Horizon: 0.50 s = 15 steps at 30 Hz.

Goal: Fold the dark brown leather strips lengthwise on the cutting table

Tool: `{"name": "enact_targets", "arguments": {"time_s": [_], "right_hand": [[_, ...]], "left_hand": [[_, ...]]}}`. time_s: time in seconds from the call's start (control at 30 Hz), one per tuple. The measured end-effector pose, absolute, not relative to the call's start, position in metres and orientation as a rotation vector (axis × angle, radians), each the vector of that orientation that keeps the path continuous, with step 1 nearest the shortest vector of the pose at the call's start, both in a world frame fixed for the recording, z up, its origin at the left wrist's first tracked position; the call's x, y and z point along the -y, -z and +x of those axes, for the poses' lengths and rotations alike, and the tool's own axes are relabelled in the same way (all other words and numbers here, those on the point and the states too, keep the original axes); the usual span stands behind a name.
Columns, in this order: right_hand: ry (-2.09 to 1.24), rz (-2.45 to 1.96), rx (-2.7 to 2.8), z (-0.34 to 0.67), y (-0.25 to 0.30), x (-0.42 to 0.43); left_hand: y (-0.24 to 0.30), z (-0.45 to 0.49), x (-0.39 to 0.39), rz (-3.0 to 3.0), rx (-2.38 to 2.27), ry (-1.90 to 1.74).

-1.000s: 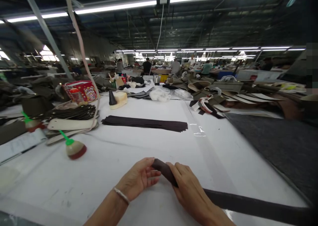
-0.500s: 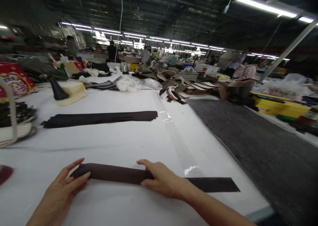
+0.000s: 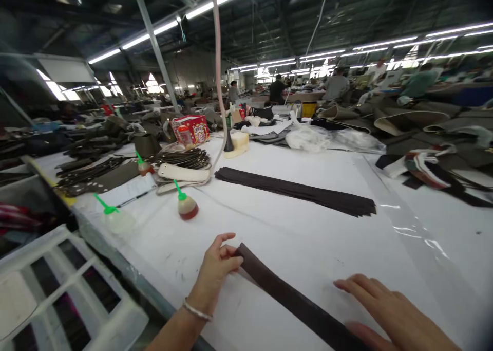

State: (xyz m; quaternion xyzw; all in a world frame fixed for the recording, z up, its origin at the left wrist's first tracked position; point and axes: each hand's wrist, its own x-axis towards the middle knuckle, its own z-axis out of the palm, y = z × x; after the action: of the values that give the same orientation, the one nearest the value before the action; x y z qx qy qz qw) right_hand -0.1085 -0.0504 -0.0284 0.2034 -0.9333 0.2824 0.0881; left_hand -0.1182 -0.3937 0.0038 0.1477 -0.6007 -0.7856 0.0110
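A long dark brown strip, leather-like, runs slantwise across the white tabletop toward the lower right, where it leaves the picture. My left hand pinches its far end between thumb and fingers, the end slightly raised. At the lower right my right hand lies open, fingers stretched out, with its thumb close to the strip; whether the thumb touches it I cannot tell. Beyond both hands a fanned stack of similar dark strips lies on the table.
On the left stand green-tipped squeeze bottles, near cream straps and a notebook. A white plastic crate sits by the table's left edge. A hose hangs beside a yellowish block. Plastic film and bag parts lie farther back.
The view has swung left, bringing bottles and crate into sight. My right hand has come off the strip's middle and opened. My left hand still holds the strip's end.
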Motion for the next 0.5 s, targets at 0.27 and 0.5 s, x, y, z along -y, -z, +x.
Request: {"name": "enact_targets", "arguments": {"time_s": [0.27, 0.5], "right_hand": [[-1.22, 0.836, 3.029, -0.127, -0.023, 0.252], [-0.991, 0.786, 3.044, -0.132, -0.003, 0.288]], "left_hand": [[0.021, -0.097, 0.413, 0.418, 1.974, 2.282], [0.018, -0.072, 0.442, 0.003, 2.451, 1.037]]}}
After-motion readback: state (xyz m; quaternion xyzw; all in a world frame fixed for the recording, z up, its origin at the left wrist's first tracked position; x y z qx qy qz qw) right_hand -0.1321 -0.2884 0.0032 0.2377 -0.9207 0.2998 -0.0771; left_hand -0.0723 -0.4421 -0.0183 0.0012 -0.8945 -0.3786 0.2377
